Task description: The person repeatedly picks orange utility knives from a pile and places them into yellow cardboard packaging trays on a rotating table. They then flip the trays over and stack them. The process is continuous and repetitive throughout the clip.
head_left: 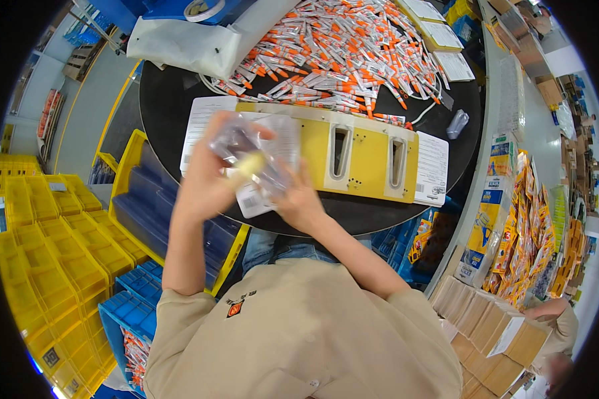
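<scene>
My left hand [208, 174] is wrapped round a clear plastic blister shell [236, 139], which is smeared by motion. A pale yellow piece [251, 163] shows at the shell; whether it lies inside cannot be made out. My right hand [301, 201] pinches the lower right end of the clear plastic. Under and behind both hands lie white printed cards [199, 120]. A yellow fixture [373, 159] with two metal-rimmed slots stands just right of my hands, on the round black table [163, 126].
Beyond the fixture spreads a large heap of small orange-capped tubes [339, 50]. A translucent plastic bag [180, 46] sits at the far left. One clear shell [458, 124] lies at the table's right. Yellow crates [46, 246] stack at left; cardboard boxes [486, 312] stand at right.
</scene>
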`<action>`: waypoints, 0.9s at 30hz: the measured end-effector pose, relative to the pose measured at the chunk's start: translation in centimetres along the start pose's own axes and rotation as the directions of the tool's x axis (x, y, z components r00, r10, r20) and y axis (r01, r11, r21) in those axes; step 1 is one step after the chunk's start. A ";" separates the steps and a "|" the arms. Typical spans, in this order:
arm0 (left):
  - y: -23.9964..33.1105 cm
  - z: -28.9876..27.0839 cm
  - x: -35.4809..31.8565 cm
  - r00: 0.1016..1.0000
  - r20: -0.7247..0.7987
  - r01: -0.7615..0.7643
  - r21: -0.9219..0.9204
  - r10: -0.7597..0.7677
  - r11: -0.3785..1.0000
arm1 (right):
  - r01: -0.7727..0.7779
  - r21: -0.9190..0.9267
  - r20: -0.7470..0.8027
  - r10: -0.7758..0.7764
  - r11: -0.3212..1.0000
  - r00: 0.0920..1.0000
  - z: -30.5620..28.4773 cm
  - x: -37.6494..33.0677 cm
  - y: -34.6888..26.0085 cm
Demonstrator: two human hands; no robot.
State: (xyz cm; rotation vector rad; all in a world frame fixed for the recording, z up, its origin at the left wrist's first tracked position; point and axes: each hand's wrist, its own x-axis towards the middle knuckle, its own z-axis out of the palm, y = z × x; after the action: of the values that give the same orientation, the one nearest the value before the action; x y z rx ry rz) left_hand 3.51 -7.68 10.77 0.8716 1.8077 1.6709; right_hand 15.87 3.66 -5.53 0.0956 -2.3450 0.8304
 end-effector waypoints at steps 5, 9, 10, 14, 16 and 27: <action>0.1 9.7 2.4 0.885 0.348 -0.389 0.187 0.309 0.902 | -0.542 0.199 0.000 0.553 0.817 0.833 -4.9 2.2 6.5; -4.5 15.3 5.7 0.897 0.421 -0.273 0.279 0.139 0.921 | -0.797 0.190 -0.629 0.694 0.574 0.350 -20.6 -1.8 18.3; -5.9 16.6 6.5 0.898 0.425 -0.271 0.337 0.111 0.902 | -0.599 0.290 -0.804 0.529 0.747 0.271 -23.9 -3.0 20.4; -10.4 21.5 9.2 0.899 0.432 -0.184 0.522 -0.072 0.833 | -0.383 0.215 -0.974 0.168 0.898 -0.153 -30.7 -4.4 24.8; -11.7 23.2 10.4 0.895 0.431 -0.172 0.568 -0.113 0.805 | -0.570 0.227 -0.918 0.368 0.790 0.145 -28.9 -2.5 26.6; -11.4 24.1 12.4 0.937 0.214 -0.042 0.852 -0.275 0.521 | -0.561 -0.600 -0.191 0.579 0.571 0.793 -16.1 7.0 32.2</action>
State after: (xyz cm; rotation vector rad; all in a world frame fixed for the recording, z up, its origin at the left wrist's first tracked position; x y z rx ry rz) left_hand 12.19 17.09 -2.35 1.2683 2.3531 0.3734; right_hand 10.54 39.74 -9.23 -1.0083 -2.5743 0.2397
